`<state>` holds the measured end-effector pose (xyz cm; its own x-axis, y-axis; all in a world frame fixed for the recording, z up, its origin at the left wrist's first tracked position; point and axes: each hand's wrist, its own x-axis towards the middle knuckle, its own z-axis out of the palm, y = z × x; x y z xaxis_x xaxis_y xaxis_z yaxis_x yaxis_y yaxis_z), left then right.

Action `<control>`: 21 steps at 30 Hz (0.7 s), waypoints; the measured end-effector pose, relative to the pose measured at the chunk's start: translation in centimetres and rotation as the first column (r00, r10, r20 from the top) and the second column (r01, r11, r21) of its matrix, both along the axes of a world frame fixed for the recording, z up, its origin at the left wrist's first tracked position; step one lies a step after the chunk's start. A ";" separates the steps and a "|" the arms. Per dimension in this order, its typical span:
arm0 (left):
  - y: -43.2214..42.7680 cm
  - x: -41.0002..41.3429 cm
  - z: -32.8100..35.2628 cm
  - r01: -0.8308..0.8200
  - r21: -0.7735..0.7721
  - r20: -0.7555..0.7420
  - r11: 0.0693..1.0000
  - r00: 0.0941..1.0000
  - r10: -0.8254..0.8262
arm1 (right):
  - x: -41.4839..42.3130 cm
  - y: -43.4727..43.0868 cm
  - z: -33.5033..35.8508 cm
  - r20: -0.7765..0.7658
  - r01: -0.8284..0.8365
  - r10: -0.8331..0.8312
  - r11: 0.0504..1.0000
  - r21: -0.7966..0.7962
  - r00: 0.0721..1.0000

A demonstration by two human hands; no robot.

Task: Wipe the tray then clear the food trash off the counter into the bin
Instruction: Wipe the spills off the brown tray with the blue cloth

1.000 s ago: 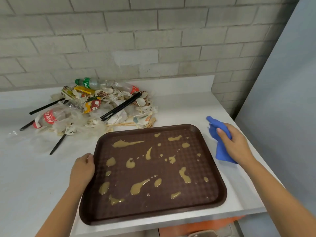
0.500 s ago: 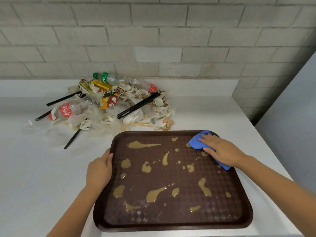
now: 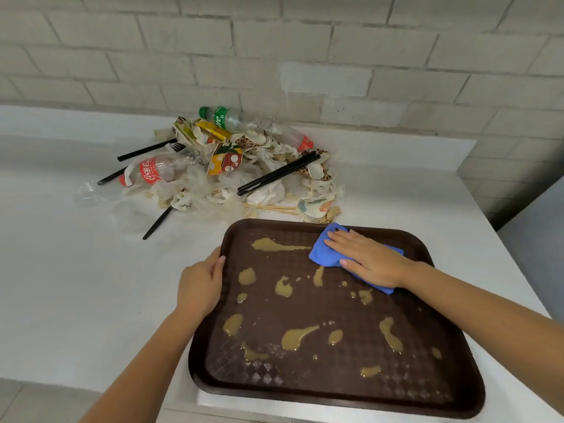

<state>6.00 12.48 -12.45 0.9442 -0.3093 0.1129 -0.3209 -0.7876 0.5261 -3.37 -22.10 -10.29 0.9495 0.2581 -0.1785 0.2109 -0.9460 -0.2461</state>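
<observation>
A dark brown tray [image 3: 335, 389] lies on the white counter [image 3: 76, 285], spotted with several yellowish sauce smears [image 3: 297, 335]. My right hand [image 3: 366, 257] lies flat with straight fingers on a blue cloth [image 3: 323, 253], pressing it onto the tray's far part, right beside a long smear. My left hand [image 3: 198, 285] grips the tray's left rim, fingers curled over the edge. Behind the tray sits the pile of food trash [image 3: 229, 166]: crumpled wrappers, plastic bottles, black chopsticks and forks.
A grey brick wall [image 3: 274, 56] backs the counter. The counter's right edge ends near a grey panel [image 3: 543, 239]. The tray overhangs the counter's front edge a little. No bin is in view.
My right hand has brought the blue cloth from the counter on the right onto the tray and slid it leftward across the far part. My left hand stays on the left rim.
</observation>
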 end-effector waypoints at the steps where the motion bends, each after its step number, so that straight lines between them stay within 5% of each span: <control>1: 0.0 0.0 0.0 0.000 0.006 0.002 1.000 1.000 0.000 | 0.6 0.6 -0.1 0.002 -0.028 0.028 1.000 0.004 1.000; 21: 0.3 0.1 -0.2 0.025 -0.021 0.049 0.999 0.998 -0.024 | 10.0 11.4 -0.9 0.049 -0.248 0.245 0.967 0.060 0.968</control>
